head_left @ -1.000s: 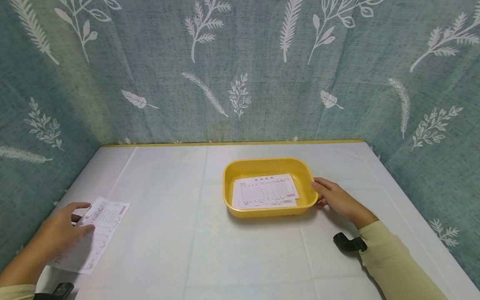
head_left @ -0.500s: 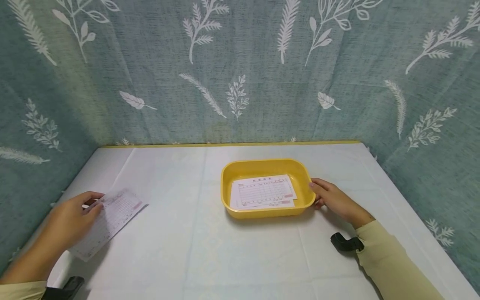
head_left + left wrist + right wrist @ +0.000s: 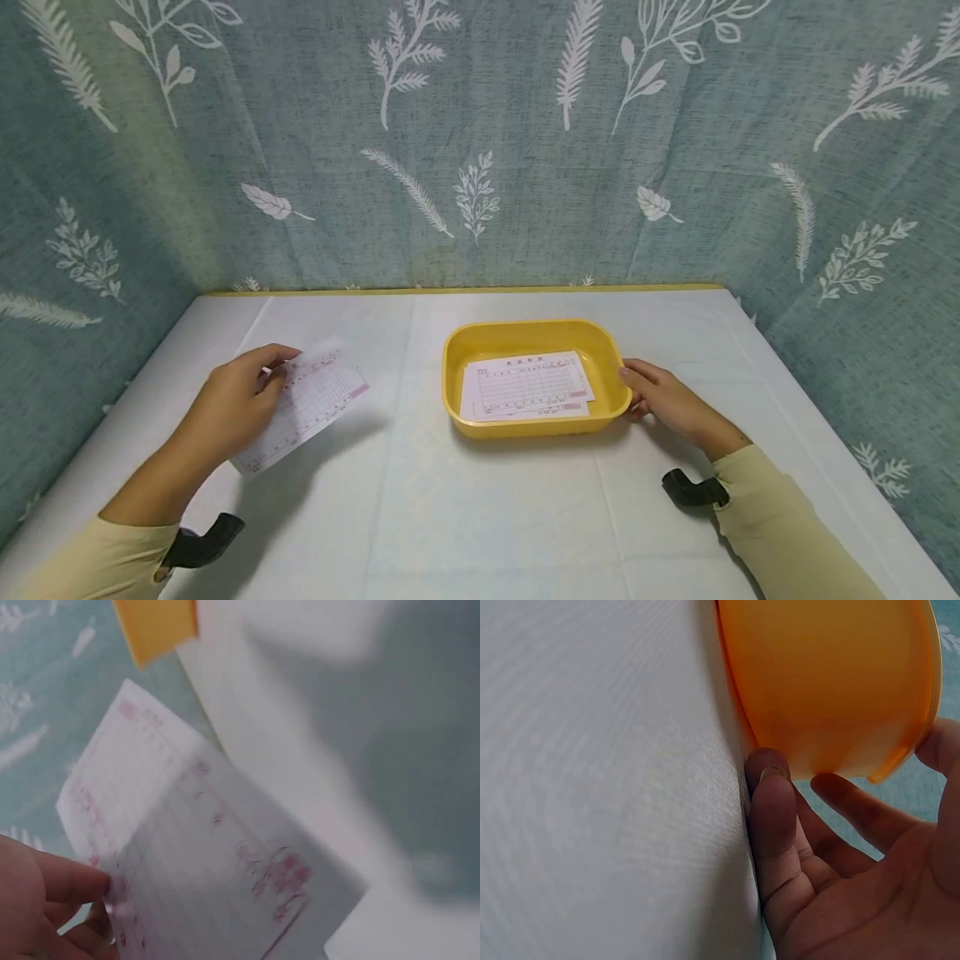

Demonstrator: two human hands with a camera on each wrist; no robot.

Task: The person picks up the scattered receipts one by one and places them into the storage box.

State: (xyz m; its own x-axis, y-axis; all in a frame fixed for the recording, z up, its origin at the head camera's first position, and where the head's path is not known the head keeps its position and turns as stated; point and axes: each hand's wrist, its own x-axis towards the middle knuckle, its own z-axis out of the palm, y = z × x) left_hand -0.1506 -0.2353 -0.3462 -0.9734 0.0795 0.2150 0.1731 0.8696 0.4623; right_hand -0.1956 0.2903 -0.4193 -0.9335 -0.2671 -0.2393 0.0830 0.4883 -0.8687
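My left hand (image 3: 240, 404) pinches a printed paper form (image 3: 315, 396) by its edge, above the left half of the table. Pink print and a ruled grid cover the sheet, which tilts in the left wrist view with its near end cut off by the frame. A yellow plastic basin (image 3: 536, 427) stands right of centre, holding several similar paper forms (image 3: 525, 387) stacked slightly askew. At the basin's right end my right hand (image 3: 671, 400) holds the rim, thumb on top and fingers against the outer wall (image 3: 825, 697).
A white cloth (image 3: 420, 517) covers the table. Patterned green fabric (image 3: 517, 200) hangs behind and at both sides. Each wrist carries a black strap mount (image 3: 202, 542), and the left hand casts a shadow on the cloth.
The left hand has lifted the paper form from the table's left side and carried it rightward and farther back. The right hand and the basin have stayed in place.
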